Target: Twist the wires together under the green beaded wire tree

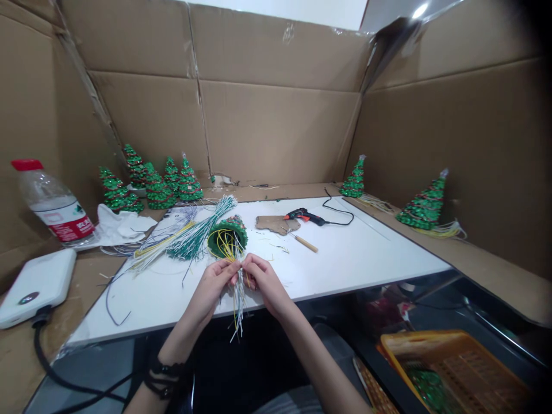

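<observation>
A small green Christmas tree lies on its side on the white board, its hollow base facing me. Yellow and white wires come out of that base and hang over the board's front edge. My left hand pinches the wire bundle from the left, fingers closed. From the right, my right hand grips the same wires, its fingertips close to the left thumb. What exactly sits between the fingertips is too small to tell. Just left of the tree lies a bundle of green and white wires.
Behind the tree are a hot glue gun on a cardboard scrap and a wooden-handled awl. Finished-looking trees stand back left, two more at right. A bottle, power bank and orange basket flank me.
</observation>
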The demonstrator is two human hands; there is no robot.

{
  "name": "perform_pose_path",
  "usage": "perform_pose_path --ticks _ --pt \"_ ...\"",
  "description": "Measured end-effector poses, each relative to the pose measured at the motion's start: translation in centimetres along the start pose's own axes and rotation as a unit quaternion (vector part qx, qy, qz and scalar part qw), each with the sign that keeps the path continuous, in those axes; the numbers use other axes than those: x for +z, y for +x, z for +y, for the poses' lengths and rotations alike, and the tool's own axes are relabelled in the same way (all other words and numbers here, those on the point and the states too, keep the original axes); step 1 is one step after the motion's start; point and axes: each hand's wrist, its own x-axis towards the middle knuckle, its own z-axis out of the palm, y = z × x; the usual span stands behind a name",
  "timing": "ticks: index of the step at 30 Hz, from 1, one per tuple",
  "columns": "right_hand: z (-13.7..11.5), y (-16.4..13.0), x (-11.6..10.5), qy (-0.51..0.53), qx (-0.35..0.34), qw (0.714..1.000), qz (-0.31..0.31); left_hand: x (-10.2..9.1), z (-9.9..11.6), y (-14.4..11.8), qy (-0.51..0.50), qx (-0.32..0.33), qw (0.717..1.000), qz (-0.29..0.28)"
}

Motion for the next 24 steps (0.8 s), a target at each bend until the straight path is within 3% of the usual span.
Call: perform_pose_path --ticks 24 --pt "0.35 0.07 -0.21 -0.052 -0.026 0.998 -0.025 0.02 0.03 -0.02 0.008 0.004 1.0 0.008"
